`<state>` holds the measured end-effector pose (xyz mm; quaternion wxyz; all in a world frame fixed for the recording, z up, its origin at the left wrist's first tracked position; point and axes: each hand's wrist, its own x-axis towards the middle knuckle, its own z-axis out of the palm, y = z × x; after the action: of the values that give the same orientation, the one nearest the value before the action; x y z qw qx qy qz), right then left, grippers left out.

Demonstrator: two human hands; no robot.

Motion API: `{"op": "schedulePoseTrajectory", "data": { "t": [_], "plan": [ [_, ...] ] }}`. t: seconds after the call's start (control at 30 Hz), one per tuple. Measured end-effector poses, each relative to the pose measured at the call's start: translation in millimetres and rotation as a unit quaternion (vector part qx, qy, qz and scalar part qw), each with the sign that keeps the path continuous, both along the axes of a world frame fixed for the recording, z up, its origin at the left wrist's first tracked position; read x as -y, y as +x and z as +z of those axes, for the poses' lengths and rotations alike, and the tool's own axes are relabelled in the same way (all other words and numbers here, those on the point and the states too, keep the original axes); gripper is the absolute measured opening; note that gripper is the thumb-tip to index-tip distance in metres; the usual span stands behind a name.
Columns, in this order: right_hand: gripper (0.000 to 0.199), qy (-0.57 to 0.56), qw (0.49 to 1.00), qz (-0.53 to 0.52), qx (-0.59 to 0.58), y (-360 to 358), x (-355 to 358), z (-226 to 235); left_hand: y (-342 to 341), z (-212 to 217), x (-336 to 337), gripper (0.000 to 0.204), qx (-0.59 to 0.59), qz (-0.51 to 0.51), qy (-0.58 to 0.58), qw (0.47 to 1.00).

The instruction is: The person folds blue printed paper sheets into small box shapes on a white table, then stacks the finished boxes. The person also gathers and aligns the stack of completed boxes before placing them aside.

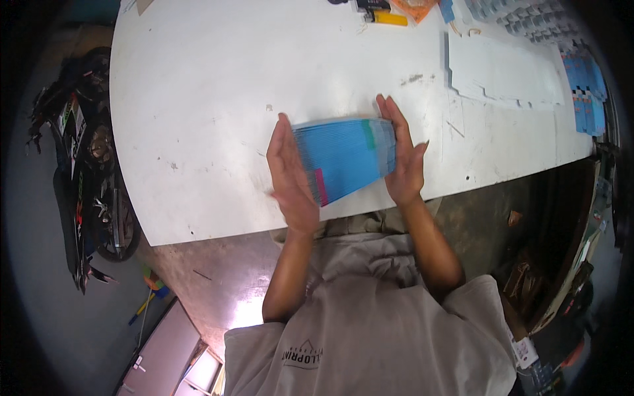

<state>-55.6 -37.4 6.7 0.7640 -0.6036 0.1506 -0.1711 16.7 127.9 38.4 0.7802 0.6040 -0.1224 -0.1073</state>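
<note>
Between my palms, near the front edge of the white table, is a stack of thin blue printed cards or sheets (347, 158). Its fanned edges carry a pink mark at the near left corner and a green and grey band toward the right. My left hand (290, 178) presses flat along the stack's left side, fingers pointing away from me. Along the right side lies my right hand (405, 162), fingers straight and thumb raised. The stack is squeezed between the two hands; whether its underside rests on the table is hidden.
Flat white die-cut sheets (505, 69) lie at the table's right. Beyond them are blue packs (586, 99) and rows of grey-white pieces (535, 20). A yellow cutter-like tool (388, 18) sits at the far edge. A motorcycle (92, 158) stands left of the table.
</note>
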Motion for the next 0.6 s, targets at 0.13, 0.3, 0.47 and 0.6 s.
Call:
{"op": "schedulePoseTrajectory", "data": {
  "t": [0.13,0.3,0.47,0.6],
  "plan": [
    [0.107,-0.016,1.000,0.007,-0.005,-8,-5,11,3,1,2,0.105,0.033,0.010,-0.029,0.999],
    [0.107,-0.026,0.998,0.044,-0.023,-13,-2,5,16,-8,1,0.102,0.019,0.011,-0.023,0.999],
    [0.108,-0.013,1.000,-0.006,0.000,-14,10,6,15,-5,-4,0.107,-0.001,0.028,-0.030,0.999],
    [0.112,-0.121,0.992,0.024,-0.004,-3,3,5,15,8,6,0.117,-0.012,0.022,-0.040,0.999]
  ]
}}
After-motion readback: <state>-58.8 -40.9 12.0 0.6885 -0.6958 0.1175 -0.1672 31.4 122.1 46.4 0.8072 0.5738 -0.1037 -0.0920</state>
